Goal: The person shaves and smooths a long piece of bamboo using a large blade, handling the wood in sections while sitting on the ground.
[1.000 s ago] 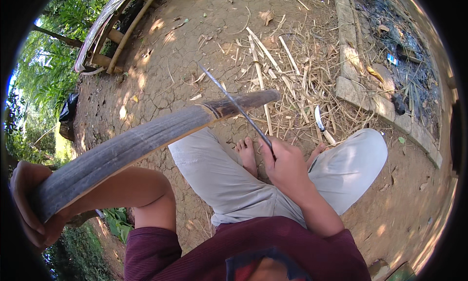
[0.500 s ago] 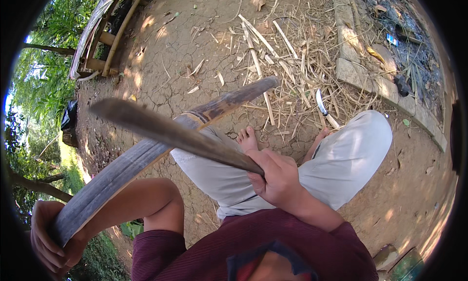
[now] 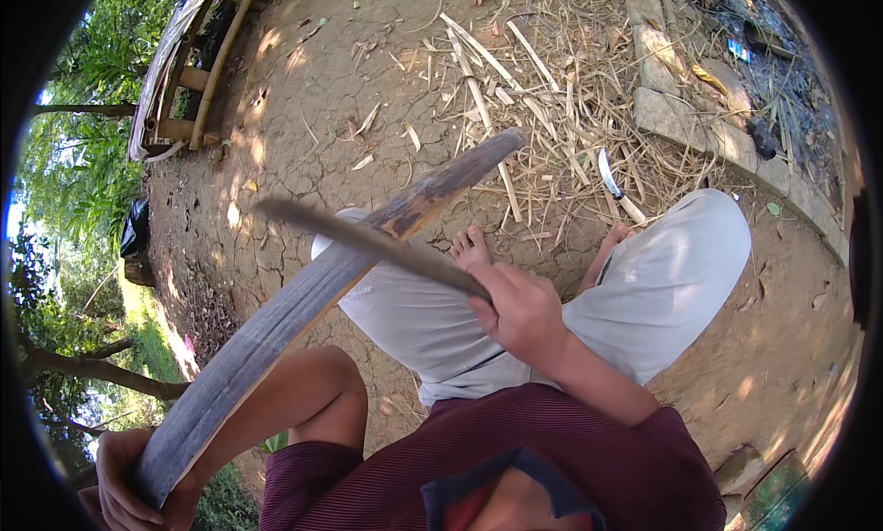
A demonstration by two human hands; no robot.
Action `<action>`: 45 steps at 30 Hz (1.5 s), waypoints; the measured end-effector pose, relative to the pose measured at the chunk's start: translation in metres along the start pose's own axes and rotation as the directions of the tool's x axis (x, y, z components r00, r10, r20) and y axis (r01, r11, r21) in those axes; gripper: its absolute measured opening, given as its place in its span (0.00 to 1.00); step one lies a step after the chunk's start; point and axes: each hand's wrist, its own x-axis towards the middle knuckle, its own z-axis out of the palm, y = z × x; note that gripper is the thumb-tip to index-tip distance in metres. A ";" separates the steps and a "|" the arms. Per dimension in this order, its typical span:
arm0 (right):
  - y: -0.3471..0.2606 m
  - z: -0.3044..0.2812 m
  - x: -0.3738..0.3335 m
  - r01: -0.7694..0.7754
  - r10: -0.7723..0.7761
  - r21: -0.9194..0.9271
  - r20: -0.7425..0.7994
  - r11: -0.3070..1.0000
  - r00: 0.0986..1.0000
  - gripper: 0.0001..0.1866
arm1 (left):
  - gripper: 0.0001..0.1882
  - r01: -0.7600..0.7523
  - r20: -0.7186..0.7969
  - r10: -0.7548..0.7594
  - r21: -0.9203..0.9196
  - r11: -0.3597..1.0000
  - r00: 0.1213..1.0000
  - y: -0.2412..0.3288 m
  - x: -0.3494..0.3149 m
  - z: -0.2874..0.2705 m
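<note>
My left hand [image 3: 121,485], low at the left rim, is wrapped round the near end of a long split bamboo piece [image 3: 271,338]. The grey-brown bamboo slants up to the right, its far end over the ground beyond my feet. My right hand [image 3: 526,315], in front of my lap, is closed on a machete [image 3: 418,257]. Its handle is hidden in my fist. The dark blade, blurred by motion, crosses above the bamboo near a brown joint; whether the two touch I cannot tell. A curved knife [image 3: 607,174] with a pale handle lies by my right foot.
Bamboo strips and shavings [image 3: 543,98] litter the cracked dirt ahead. A concrete curb [image 3: 685,131] runs along the right, with ash and scraps [image 3: 768,80] behind it. At the far left stand a bamboo-pole structure [image 3: 198,80] and a black plastic bag [image 3: 135,227].
The bamboo and my left hand have shifted slightly right. The machete's tip has swung to the right and come closer to the bamboo's joint.
</note>
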 end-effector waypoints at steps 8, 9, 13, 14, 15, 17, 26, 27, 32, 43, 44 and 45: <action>-0.020 -0.025 -0.002 0.003 0.007 -0.112 0.090 0.994 0.996 0.19 | 0.10 -0.103 -0.204 0.128 0.128 0.986 0.971 0.041 -0.005 -0.024; -0.026 -0.030 -0.003 0.026 -0.014 -0.109 0.115 0.994 0.993 0.18 | 0.10 -0.106 -0.158 0.113 0.051 0.993 0.981 0.040 -0.005 -0.019; 0.001 -0.017 -0.010 -0.084 0.098 -0.158 0.086 0.984 0.991 0.15 | 0.10 -0.100 -0.192 0.127 0.148 0.984 0.973 0.038 -0.001 -0.014; 0.015 -0.012 -0.006 -0.149 0.162 -0.193 0.056 0.970 0.985 0.14 | 0.10 -0.094 -0.217 0.133 0.181 0.979 0.967 0.038 -0.003 -0.012; 0.016 -0.012 -0.010 -0.144 0.159 -0.191 0.066 0.971 0.985 0.13 | 0.10 -0.088 -0.241 0.139 0.212 0.973 0.960 0.037 -0.004 -0.011; -0.004 -0.023 -0.005 -0.158 0.186 -0.227 0.108 0.961 0.977 0.13 | 0.12 -0.112 -0.254 0.153 0.167 0.980 0.955 0.035 -0.005 -0.010; 0.006 -0.024 0.000 -0.159 0.169 -0.233 0.024 0.959 0.985 0.13 | 0.10 -0.045 -0.122 0.055 0.079 0.996 0.991 -0.001 -0.007 0.045; 0.006 -0.025 0.002 -0.128 0.136 -0.250 0.018 0.960 0.990 0.14 | 0.10 -0.026 -0.110 0.031 0.044 0.999 0.993 -0.003 -0.006 0.042; -0.048 -0.044 -0.002 -0.096 0.104 -0.102 0.069 0.990 0.992 0.06 | 0.10 0.008 -0.026 -0.009 -0.009 1.000 1.000 -0.002 -0.008 0.049; -0.019 -0.044 -0.016 -0.016 0.020 -0.155 0.029 0.988 0.999 0.06 | 0.11 -0.013 -0.019 0.013 0.009 1.000 1.000 -0.002 -0.010 0.074; -0.004 -0.039 -0.020 -0.031 0.035 -0.196 0.021 0.980 0.999 0.04 | 0.11 -0.006 -0.024 0.006 0.005 1.000 1.000 -0.004 -0.010 0.076; 0.030 -0.033 -0.020 -0.304 0.332 -0.289 0.052 0.908 0.942 0.04 | 0.11 -0.008 -0.017 0.008 0.006 1.000 1.000 -0.006 -0.008 0.081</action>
